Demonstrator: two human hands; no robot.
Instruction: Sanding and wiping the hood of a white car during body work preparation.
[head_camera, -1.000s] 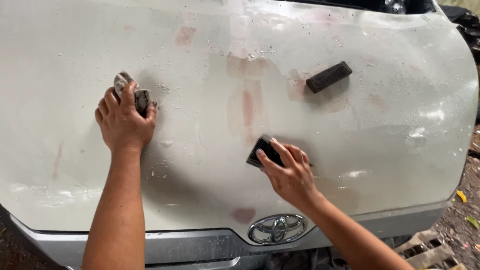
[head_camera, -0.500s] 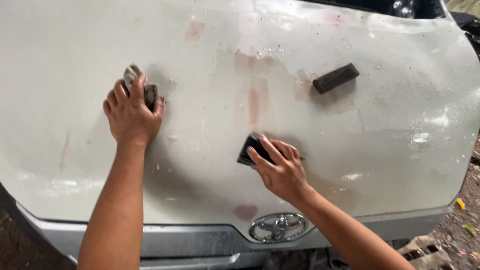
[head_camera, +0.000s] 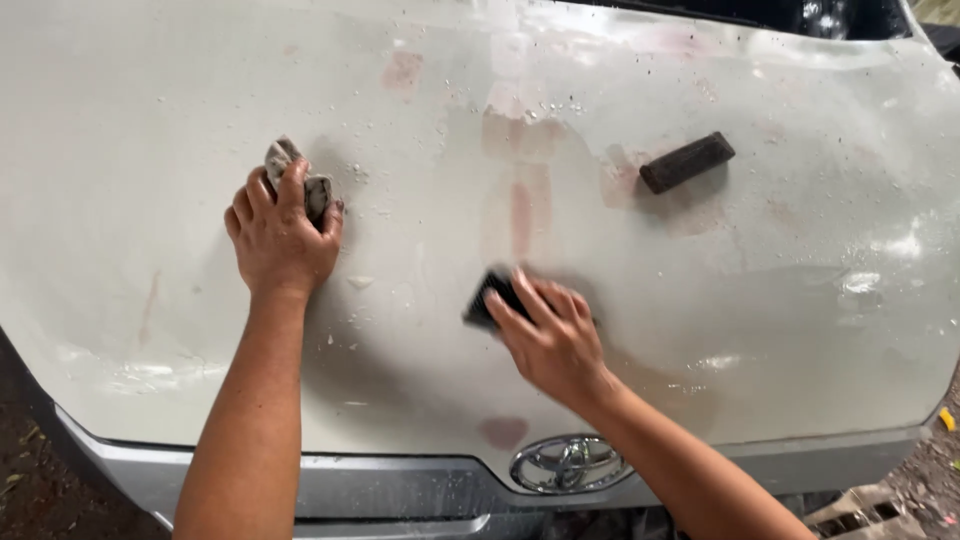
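Note:
A wet white car hood (head_camera: 420, 100) with pink sanded patches fills the view. My left hand (head_camera: 280, 235) presses a folded grey piece of sandpaper (head_camera: 292, 168) flat against the hood at the left. At the centre, my right hand (head_camera: 550, 335) grips a black sanding block (head_camera: 490, 297) and holds it on the hood just below a vertical pink patch (head_camera: 522, 215). The fingers cover most of the block.
A second dark sanding block (head_camera: 687, 162) lies loose on the hood at the upper right. The grey front edge with a chrome emblem (head_camera: 568, 464) runs along the bottom. Dirt ground with litter (head_camera: 930, 470) shows at the lower right.
My right hand has slid the black block to the left and slightly up across the hood. My left hand has kept the sandpaper pressed on nearly the same spot.

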